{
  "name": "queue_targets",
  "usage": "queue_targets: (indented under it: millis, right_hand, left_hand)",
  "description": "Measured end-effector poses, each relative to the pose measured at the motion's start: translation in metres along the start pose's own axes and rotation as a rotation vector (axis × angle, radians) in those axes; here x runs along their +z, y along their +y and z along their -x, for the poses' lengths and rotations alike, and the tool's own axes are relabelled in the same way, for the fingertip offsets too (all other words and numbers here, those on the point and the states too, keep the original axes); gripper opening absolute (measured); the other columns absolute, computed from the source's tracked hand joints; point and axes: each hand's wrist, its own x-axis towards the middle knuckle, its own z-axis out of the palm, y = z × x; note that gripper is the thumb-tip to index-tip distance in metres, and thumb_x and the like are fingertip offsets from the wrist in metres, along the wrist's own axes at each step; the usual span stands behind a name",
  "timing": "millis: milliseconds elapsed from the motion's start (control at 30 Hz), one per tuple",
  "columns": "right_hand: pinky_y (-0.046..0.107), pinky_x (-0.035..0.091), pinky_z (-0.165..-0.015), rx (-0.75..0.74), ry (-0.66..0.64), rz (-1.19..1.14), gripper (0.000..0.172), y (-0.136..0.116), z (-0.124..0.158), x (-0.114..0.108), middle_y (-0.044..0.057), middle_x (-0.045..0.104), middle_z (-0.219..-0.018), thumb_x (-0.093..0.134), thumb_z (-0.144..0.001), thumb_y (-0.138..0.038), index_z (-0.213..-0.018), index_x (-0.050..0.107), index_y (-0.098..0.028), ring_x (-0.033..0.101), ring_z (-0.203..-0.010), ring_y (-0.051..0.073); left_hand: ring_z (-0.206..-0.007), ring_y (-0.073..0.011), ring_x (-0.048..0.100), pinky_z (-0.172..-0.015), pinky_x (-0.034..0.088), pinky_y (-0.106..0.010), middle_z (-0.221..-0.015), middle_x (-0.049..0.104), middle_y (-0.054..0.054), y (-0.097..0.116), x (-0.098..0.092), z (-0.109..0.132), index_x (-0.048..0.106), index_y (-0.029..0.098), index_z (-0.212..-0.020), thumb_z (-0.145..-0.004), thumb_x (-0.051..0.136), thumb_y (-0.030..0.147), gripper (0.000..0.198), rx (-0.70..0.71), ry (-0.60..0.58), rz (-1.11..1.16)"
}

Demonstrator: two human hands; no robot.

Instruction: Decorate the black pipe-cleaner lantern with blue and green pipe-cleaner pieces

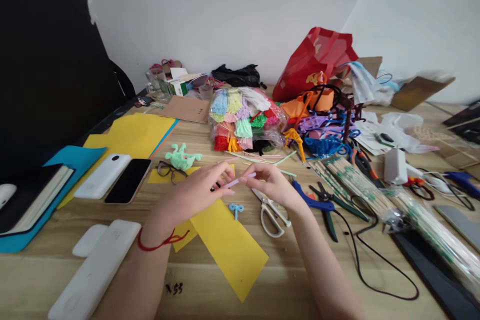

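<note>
A short lilac pipe cleaner (237, 180) stretches between my two hands above the table. My left hand (202, 185) is closed around its near end, with a small black bit showing at the fingers. The fingertips of my right hand (267, 180) pinch the far end. Under the hands lies a yellow paper sheet (228, 245). A small blue bow-shaped piece (236, 209) rests just below the hands, beside white-handled scissors (272, 215). Left of my left hand sit a mint-green pipe-cleaner figure (183, 158) and dark-framed glasses (171, 171).
Bagged coloured pipe cleaners (243, 117) lie behind the hands. To the right are a blue glue gun (313, 199) with its cord, pliers (362, 162) and bundled sticks (360, 185). A phone (128, 181) and white power banks (102, 176) lie left. A red bag (318, 60) stands behind.
</note>
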Motion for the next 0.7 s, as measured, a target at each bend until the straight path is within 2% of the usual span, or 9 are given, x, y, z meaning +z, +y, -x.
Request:
queue_targets:
  millis: [100, 167, 200, 267, 333, 467, 567, 633, 700]
  right_hand:
    - [0.027, 0.053, -0.070, 0.038, -0.056, 0.041, 0.027, 0.004, -0.003, 0.004, 0.004, 0.072, -0.094, 0.065, -0.092, -0.041, -0.106, 0.066, -0.018, 0.065, -0.078, 0.015]
    - [0.029, 0.055, -0.075, 0.098, -0.122, 0.114, 0.036, 0.012, -0.006, 0.010, 0.005, 0.072, -0.100, 0.073, -0.086, -0.032, -0.118, 0.063, -0.018, 0.068, -0.085, 0.017]
    - [0.031, 0.056, -0.076, 0.138, -0.162, 0.162, 0.040, 0.017, -0.007, 0.015, 0.006, 0.072, -0.100, 0.078, -0.082, -0.028, -0.118, 0.063, -0.018, 0.068, -0.086, 0.018]
    - [0.036, 0.057, -0.080, 0.227, -0.243, 0.261, 0.034, 0.029, -0.010, 0.027, 0.008, 0.071, -0.101, 0.080, -0.081, -0.027, -0.110, 0.067, -0.015, 0.069, -0.088, 0.021]
    - [0.040, 0.059, -0.085, 0.289, -0.311, 0.321, 0.027, 0.042, -0.012, 0.041, 0.008, 0.068, -0.115, 0.067, -0.094, -0.033, -0.115, 0.065, -0.017, 0.068, -0.097, 0.021]
    - [0.040, 0.058, -0.091, 0.285, -0.307, 0.308, 0.028, 0.052, -0.012, 0.057, 0.008, 0.063, -0.129, 0.061, -0.098, -0.035, -0.123, 0.063, -0.023, 0.066, -0.110, 0.022]
    - [0.034, 0.059, -0.082, 0.208, -0.205, 0.215, 0.019, 0.043, -0.011, 0.044, 0.005, 0.070, -0.110, 0.065, -0.095, -0.036, -0.106, 0.069, -0.020, 0.069, -0.096, 0.020]
    - [0.032, 0.058, -0.070, 0.143, -0.108, 0.115, 0.022, 0.029, -0.007, 0.026, 0.003, 0.072, -0.079, 0.075, -0.086, -0.038, -0.083, 0.068, -0.017, 0.070, -0.074, 0.019]
    - [0.031, 0.059, -0.066, 0.076, 0.001, 0.000, 0.028, 0.010, 0.000, 0.008, 0.003, 0.074, -0.077, 0.072, -0.087, -0.044, -0.089, 0.067, -0.016, 0.071, -0.067, 0.017]
  left_hand:
    - [-0.074, -0.0176, 0.070, -0.070, 0.053, -0.030, -0.085, 0.073, -0.002, -0.003, 0.000, 0.000, 0.063, 0.021, -0.094, -0.089, 0.054, 0.025, 0.011, -0.043, 0.024, 0.079]
    - [-0.066, -0.0161, 0.068, -0.064, 0.053, -0.028, -0.079, 0.072, -0.002, -0.004, 0.000, 0.000, 0.063, 0.020, -0.091, -0.089, 0.054, 0.025, 0.011, -0.054, 0.092, 0.134]
    - [-0.064, -0.0153, 0.067, -0.063, 0.054, -0.027, -0.078, 0.072, -0.002, -0.005, -0.001, 0.000, 0.064, 0.020, -0.091, -0.089, 0.055, 0.026, 0.011, -0.049, 0.129, 0.167]
    - [-0.062, -0.0138, 0.067, -0.060, 0.054, -0.025, -0.079, 0.072, -0.001, -0.004, -0.001, 0.000, 0.064, 0.019, -0.092, -0.090, 0.058, 0.030, 0.013, -0.024, 0.193, 0.241]
    - [-0.058, -0.0120, 0.064, -0.054, 0.052, -0.022, -0.081, 0.073, -0.001, -0.001, -0.001, 0.000, 0.065, 0.019, -0.093, -0.089, 0.060, 0.032, 0.014, 0.010, 0.254, 0.304]
    - [-0.051, -0.0093, 0.057, -0.047, 0.046, -0.020, -0.080, 0.074, -0.002, 0.008, 0.005, 0.001, 0.067, 0.018, -0.089, -0.088, 0.063, 0.033, 0.015, 0.083, 0.381, 0.334]
    - [-0.062, -0.0118, 0.064, -0.053, 0.047, -0.020, -0.081, 0.076, -0.002, 0.009, 0.009, -0.002, 0.071, 0.019, -0.092, -0.090, 0.063, 0.033, 0.016, 0.104, 0.427, 0.290]
    - [-0.074, -0.0147, 0.070, -0.061, 0.051, -0.022, -0.084, 0.077, -0.002, 0.007, 0.011, -0.004, 0.072, 0.020, -0.097, -0.092, 0.062, 0.033, 0.017, 0.113, 0.416, 0.282]
    - [-0.082, -0.0164, 0.072, -0.069, 0.054, -0.024, -0.090, 0.078, -0.003, 0.005, 0.013, -0.006, 0.073, 0.020, -0.101, -0.093, 0.061, 0.032, 0.018, 0.126, 0.392, 0.284]
